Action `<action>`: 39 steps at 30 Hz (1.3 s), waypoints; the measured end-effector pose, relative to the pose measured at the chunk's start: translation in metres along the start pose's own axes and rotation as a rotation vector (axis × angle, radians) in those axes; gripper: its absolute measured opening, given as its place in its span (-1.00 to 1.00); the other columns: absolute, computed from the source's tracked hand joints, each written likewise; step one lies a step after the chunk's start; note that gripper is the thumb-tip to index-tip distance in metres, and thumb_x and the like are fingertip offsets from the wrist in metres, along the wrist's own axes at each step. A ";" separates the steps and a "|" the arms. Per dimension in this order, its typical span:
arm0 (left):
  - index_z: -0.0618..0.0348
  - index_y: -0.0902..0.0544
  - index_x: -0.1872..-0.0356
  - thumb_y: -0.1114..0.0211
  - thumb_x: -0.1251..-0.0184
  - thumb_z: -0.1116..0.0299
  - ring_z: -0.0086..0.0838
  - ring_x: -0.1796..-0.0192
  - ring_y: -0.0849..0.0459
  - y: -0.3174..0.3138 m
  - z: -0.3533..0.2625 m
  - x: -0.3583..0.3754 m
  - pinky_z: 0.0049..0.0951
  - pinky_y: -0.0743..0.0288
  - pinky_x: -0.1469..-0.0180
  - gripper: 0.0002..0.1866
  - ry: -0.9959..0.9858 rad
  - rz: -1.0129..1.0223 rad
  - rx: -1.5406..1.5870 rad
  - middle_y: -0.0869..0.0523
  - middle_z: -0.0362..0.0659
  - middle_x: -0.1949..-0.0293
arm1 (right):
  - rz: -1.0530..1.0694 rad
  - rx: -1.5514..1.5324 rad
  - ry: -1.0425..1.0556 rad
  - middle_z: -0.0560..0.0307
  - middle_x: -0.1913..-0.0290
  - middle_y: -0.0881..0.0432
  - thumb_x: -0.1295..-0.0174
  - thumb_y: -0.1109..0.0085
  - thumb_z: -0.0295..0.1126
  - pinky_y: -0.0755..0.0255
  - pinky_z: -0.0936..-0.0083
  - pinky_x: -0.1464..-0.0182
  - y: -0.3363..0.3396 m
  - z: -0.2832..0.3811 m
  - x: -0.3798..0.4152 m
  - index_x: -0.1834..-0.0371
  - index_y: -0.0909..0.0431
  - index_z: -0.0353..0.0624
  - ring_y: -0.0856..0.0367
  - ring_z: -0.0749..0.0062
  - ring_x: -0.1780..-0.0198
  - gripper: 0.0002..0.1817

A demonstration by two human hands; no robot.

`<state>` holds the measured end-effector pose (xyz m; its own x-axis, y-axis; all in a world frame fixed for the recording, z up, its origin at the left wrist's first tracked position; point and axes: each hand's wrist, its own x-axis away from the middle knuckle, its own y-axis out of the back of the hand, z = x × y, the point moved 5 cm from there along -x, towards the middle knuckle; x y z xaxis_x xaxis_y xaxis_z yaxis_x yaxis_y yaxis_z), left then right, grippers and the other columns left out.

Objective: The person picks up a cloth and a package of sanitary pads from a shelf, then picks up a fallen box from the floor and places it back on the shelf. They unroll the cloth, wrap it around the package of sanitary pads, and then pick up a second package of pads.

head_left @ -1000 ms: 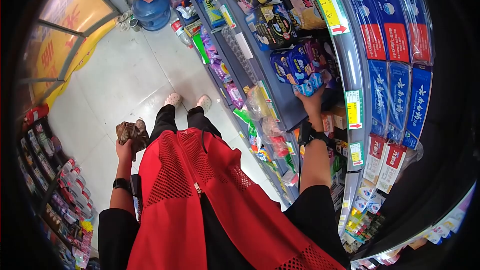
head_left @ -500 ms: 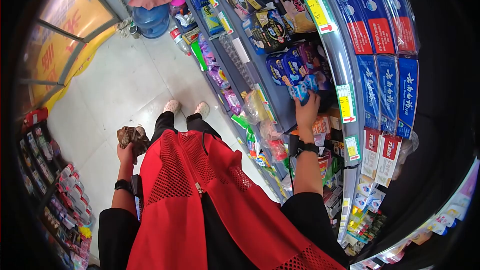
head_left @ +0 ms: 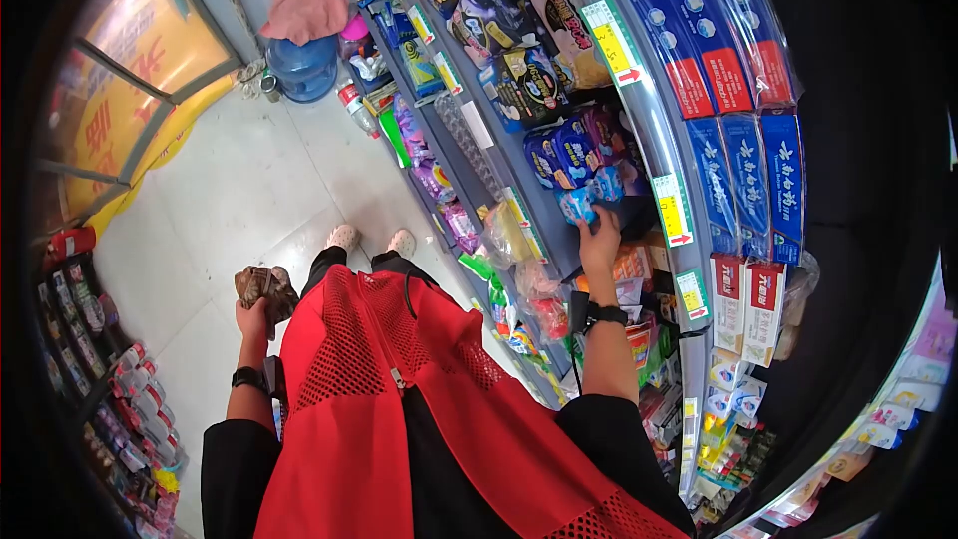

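On the grey shelf, a small light-blue packet lies at the front of a row, with a similar blue packet just behind it. My right hand reaches in from below, its bent fingers and thumb closed on the near end of the first packet; part of the grip is hidden. Dark-blue and purple packs stand beside these packets. Low at my left side, my left hand is wrapped round a crumpled brown cloth-like bundle, whose exact kind I cannot make out.
Boxed toothpaste is stacked along the upper shelf at right, behind price tags. Lower shelves hold bagged goods. A blue water jug with a pink cloth stands at the shelf's far end. Another goods rack lies at left.
The view has shifted slightly, so the shelf sits a little lower and more to the left. My right hand stays at the light-blue packets; my left hand keeps the brown bundle.
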<state>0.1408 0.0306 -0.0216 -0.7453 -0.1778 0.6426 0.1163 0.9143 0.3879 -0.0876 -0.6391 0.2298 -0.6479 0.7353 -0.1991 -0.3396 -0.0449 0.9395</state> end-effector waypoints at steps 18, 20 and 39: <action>0.26 -0.49 0.15 -0.29 0.02 0.43 -0.39 0.21 -0.63 0.005 0.024 0.028 -0.40 -0.53 0.13 -0.65 0.039 -0.098 0.059 -0.63 -0.10 0.22 | 0.081 0.013 0.007 -0.12 -0.10 -0.55 -0.05 -0.38 -0.33 -0.32 0.28 -0.19 -0.024 -0.105 -0.070 -0.16 -0.43 -0.17 -0.49 0.03 -0.17 -0.43; 0.25 -0.49 0.14 -0.29 0.02 0.43 -0.39 0.21 -0.63 0.001 0.024 0.035 -0.40 -0.52 0.13 -0.64 0.061 -0.081 0.073 -0.63 -0.10 0.22 | 0.133 0.001 -0.014 -0.12 -0.07 -0.57 -0.04 -0.37 -0.34 -0.34 0.29 -0.17 -0.012 -0.083 -0.067 -0.14 -0.45 -0.16 -0.51 0.03 -0.14 -0.45; 0.28 -0.47 0.17 -0.27 0.07 0.46 -0.36 0.23 -0.64 -0.011 0.002 -0.002 -0.38 -0.55 0.15 -0.65 -0.029 -0.040 0.091 -0.63 -0.08 0.25 | -0.010 -0.021 -0.147 -0.18 -0.17 -0.50 -0.17 -0.20 -0.44 -0.30 0.28 -0.21 -0.003 -0.072 -0.037 -0.22 -0.39 -0.20 -0.42 -0.04 -0.23 -0.50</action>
<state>0.1403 0.0216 -0.0284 -0.7670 -0.2051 0.6080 0.0274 0.9362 0.3503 -0.1114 -0.7147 0.2145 -0.5382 0.8267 -0.1642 -0.3610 -0.0500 0.9312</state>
